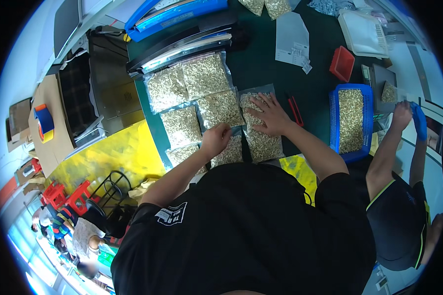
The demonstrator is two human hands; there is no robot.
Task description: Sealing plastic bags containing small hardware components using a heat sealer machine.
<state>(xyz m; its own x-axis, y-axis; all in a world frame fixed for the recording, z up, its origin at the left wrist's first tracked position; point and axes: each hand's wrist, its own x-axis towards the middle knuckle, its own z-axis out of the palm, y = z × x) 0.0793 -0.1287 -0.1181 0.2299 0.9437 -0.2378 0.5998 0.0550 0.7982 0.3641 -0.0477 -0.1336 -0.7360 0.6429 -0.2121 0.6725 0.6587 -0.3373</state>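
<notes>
Dark green tabletop (256, 56) fills the far middle of a busy workroom, and across its near left part lie clear bags (205, 73) packed with short, pale pieces, set flat and close together in rough rows. These bags look filled and laid out, which suggests that much of the packing is done; whether they are sealed is not clear. Two more filled bags lie at the far edge, while loose pieces (351, 118) in a blue basket (334, 120) on the right remain unbagged. The person's hands are apart from each other. The left hand (216, 140) is loosely curled over the meeting edges of two bags, and whether it pinches any plastic cannot be made out. The right hand (269, 115) lies spread, fingers fanned, on the rightmost bagged pieces, not gripping them. Just right of it rests a red-and-black tool (294, 109); farther off are a white sheet (290, 37), a red tray (343, 64) and a white basket (359, 32). Long black (187, 44) and blue devices (177, 18) stand at the far left. On the right, a co-worker's blue-gloved hand (418, 120) shows beside a grey device (383, 78). Yellow floor (128, 145) spreads to the left, with red stools (54, 194) and other people (86, 236) beyond.
</notes>
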